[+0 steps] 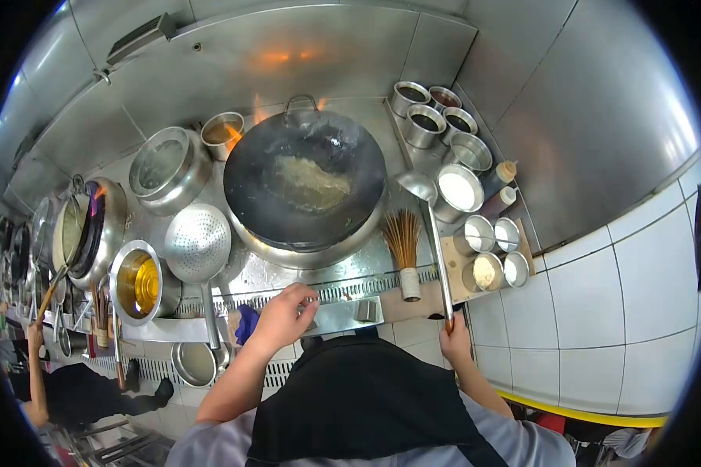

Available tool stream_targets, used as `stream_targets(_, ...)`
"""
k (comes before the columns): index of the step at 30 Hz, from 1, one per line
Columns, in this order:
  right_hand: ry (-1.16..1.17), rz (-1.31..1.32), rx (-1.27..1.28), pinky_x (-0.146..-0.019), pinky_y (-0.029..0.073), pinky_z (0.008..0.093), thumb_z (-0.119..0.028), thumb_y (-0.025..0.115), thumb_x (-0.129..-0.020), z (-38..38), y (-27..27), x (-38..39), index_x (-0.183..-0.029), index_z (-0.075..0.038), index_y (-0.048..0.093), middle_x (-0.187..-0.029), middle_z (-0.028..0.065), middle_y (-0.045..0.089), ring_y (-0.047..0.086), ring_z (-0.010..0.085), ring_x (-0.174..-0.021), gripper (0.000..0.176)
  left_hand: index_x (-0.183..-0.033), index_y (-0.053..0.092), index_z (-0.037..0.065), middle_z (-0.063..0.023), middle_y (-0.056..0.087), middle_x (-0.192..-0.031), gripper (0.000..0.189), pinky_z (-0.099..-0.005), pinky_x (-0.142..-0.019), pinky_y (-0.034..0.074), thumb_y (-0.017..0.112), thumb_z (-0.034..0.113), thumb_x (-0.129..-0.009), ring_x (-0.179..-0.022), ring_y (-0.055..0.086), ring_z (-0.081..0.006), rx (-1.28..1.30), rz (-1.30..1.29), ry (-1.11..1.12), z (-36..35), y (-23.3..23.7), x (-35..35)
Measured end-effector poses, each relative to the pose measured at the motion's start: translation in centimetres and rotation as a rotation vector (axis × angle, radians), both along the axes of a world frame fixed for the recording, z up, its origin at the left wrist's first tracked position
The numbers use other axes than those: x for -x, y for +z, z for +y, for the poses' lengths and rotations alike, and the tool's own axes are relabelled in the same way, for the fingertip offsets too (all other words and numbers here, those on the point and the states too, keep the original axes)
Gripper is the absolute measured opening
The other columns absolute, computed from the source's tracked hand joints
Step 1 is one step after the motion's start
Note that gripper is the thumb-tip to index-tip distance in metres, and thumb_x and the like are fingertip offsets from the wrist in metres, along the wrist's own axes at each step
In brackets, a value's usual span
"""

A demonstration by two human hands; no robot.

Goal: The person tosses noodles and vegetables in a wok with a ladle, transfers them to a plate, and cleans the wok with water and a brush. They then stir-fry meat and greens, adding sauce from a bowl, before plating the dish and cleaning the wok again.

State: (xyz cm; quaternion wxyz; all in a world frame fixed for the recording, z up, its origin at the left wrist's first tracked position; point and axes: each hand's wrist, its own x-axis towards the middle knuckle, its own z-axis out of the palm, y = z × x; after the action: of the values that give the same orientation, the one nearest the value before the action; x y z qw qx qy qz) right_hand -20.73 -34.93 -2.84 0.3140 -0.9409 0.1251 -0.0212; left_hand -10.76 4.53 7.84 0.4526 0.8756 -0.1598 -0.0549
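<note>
My right hand (456,340) is closed round the wooden end of the handle of a long ladle (438,257). The ladle's bowl lies at the right of the wok, near the seasoning pots. My left hand (285,317) is at the stove's front edge, fingers loosely bent, thumb apart, with nothing visible in it. Ahead stands a black wok (257,206) over the burner, with flames behind its rim. Inside is a shallow, cloudy pool of liquid (311,183); light steam rises. A bamboo wok brush (403,249) stands between the wok and the ladle handle.
A perforated skimmer (199,243) rests across a steel pot of yellow oil (136,284). Several seasoning pots (424,124) and squeeze bottles (498,201) crowd the right, above a board with small cups (487,272). A blue cloth (246,323) lies by my left forearm. A co-worker's hand (35,338) is at far left.
</note>
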Motion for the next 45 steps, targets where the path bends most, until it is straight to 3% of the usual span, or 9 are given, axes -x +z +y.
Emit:
stream_targets(8,-0.018,0.007,0.641,-0.079,0.046,0.0468,-0.029,0.059,-0.086,1.5,-2.3,-5.1,-0.137,-0.006,0.037,-0.106,0.0197,0.052,0.055,0.0374,-0.092,0.060,-0.094,0.061,0.003,-0.0125,0.061,-0.090,0.015,-0.0355,-0.069,0.050,0.061,0.015,-0.084,-0.078,0.064,-0.0268,0.036,0.013,-0.046,2.0,0.0,1.8)
stream_targets(15,0.062,0.412,0.376,-0.085,0.047,0.0464,-0.023,0.060,-0.082,9.9,0.8,-14.6,-0.137,-0.003,0.034,-0.120,0.0294,0.050,0.057,0.0411,-0.096,0.064,-0.093,0.061,0.002,-0.0125,0.060,-0.089,0.015,-0.0341,-0.069,0.051,0.062,0.014,-0.084,-0.077,0.063,-0.0256,-0.018,0.027,-0.042,3.4,0.1,3.3)
stream_targets(18,-0.066,0.538,-0.520,-0.064,0.054,0.0409,-0.013,0.061,-0.077,4.9,3.8,-15.3,-0.138,-0.003,0.032,-0.119,0.0172,0.053,0.060,0.0303,-0.091,0.069,-0.094,0.062,0.001,-0.0127,0.060,-0.088,0.016,-0.0337,-0.069,0.050,0.063,0.014,-0.084,-0.076,0.063,-0.0257,0.026,0.006,0.018,4.7,0.3,4.1)
stream_targets(22,0.109,0.377,-0.939,-0.059,0.057,0.0382,0.000,0.056,-0.071,2.7,17.2,-12.5,-0.128,-0.009,0.039,-0.105,0.0146,0.057,0.062,0.0244,-0.080,0.060,-0.095,0.063,0.001,-0.0138,0.061,-0.091,0.017,-0.0346,-0.074,0.050,0.063,0.014,-0.084,-0.080,0.063,-0.0287,0.141,0.137,0.297,4.9,-1.0,4.6)
stream_targets(29,0.866,0.022,0.391,-0.078,0.050,0.0440,-0.030,0.064,-0.074,20.7,21.4,-24.1,-0.113,-0.008,0.062,-0.092,0.0184,0.066,0.063,0.0362,-0.087,0.044,-0.118,0.053,0.001,-0.0167,0.054,-0.119,0.045,-0.0419,-0.095,0.041,0.064,0.018,-0.078,-0.115,0.049,-0.0325,-0.231,-0.430,0.241,-1.8,-0.3,-2.5)
stream_targets(31,0.990,-0.111,0.553,-0.075,0.051,0.0455,-0.033,0.063,-0.077,28.1,12.5,-31.0,-0.105,-0.010,0.063,-0.088,0.0173,0.067,0.064,0.0379,-0.081,0.036,-0.129,0.045,0.000,-0.0172,0.048,-0.127,0.059,-0.0427,-0.100,0.038,0.064,0.020,-0.076,-0.126,0.040,-0.0315,-0.359,-0.382,0.217,-3.0,-1.5,-3.7)
stream_targets(33,0.651,-0.211,0.128,-0.070,0.052,0.0465,-0.022,0.056,-0.081,32.8,11.0,-36.4,-0.091,-0.003,0.062,-0.078,0.0187,0.066,0.064,0.0390,-0.075,0.023,-0.128,0.046,0.000,-0.0168,0.048,-0.127,0.059,-0.0423,-0.101,0.037,0.064,0.020,-0.076,-0.126,0.040,-0.0319,-0.368,-0.309,0.263,-3.9,-1.8,-4.2)
stream_targets(38,1.246,-0.019,0.651,-0.076,0.052,0.0436,-0.022,0.062,-0.076,25.3,16.6,-27.7,-0.097,-0.004,0.065,-0.094,0.0202,0.066,0.065,0.0340,-0.089,0.028,-0.127,0.047,0.001,-0.0160,0.048,-0.127,0.059,-0.0424,-0.102,0.037,0.065,0.018,-0.074,-0.126,0.041,-0.0309,-0.375,-0.297,0.237,-3.2,-1.5,-3.9)
stream_targets(45,0.744,0.015,0.641,-0.077,0.052,0.0430,-0.019,0.055,-0.079,29.5,13.4,-38.1,-0.088,-0.002,0.069,-0.091,0.0196,0.067,0.066,0.0345,-0.087,0.024,-0.124,0.050,-0.002,-0.0177,0.050,-0.128,0.052,-0.0433,-0.105,0.033,0.062,0.018,-0.077,-0.124,0.043,-0.0316,-0.382,-0.405,0.261,-4.5,-1.9,-5.7)
